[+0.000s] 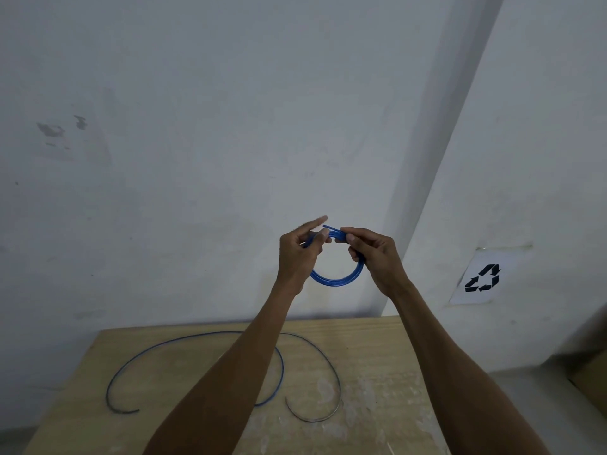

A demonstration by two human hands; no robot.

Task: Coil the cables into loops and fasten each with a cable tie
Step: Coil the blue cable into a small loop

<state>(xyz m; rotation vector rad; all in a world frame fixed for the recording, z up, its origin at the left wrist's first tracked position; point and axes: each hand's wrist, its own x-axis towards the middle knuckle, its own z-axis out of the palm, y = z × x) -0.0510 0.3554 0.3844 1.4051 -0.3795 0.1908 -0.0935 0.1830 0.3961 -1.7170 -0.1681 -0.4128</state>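
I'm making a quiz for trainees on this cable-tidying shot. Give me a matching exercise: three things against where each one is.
1 coiled blue cable loop
2 loose thin blue cable
3 white paper sheet with black recycling symbol

A on the wall
B lying on the wooden table
C held between left hand and right hand

Pairs: 1-C, 2-B, 3-A

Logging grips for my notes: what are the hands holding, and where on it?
The coiled blue cable: left hand and right hand pinch its top.

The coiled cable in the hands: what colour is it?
The coiled cable is blue; the head view shows it best.
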